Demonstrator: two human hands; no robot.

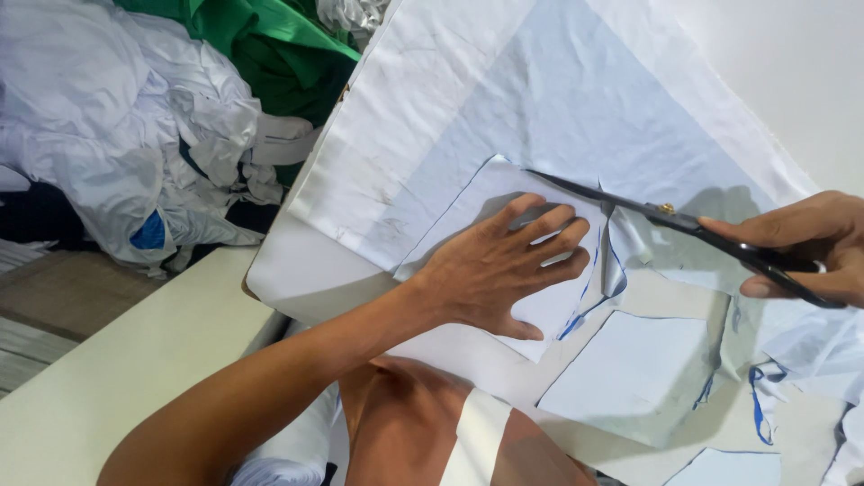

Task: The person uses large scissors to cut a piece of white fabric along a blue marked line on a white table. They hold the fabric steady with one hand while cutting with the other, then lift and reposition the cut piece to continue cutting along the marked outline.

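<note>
My left hand lies flat, fingers spread, on a partly cut piece of white fabric with blue drawn lines. My right hand grips black scissors at the right; their blades point left toward the top edge of that piece, just above my left fingers. The large white fabric sheet spreads over the white table. A cut rectangle lies below the scissors.
A heap of white cloth and green cloth sits at the upper left beyond the table. White strips lie over my bare knee at the bottom. Loose offcuts with blue lines lie at the lower right.
</note>
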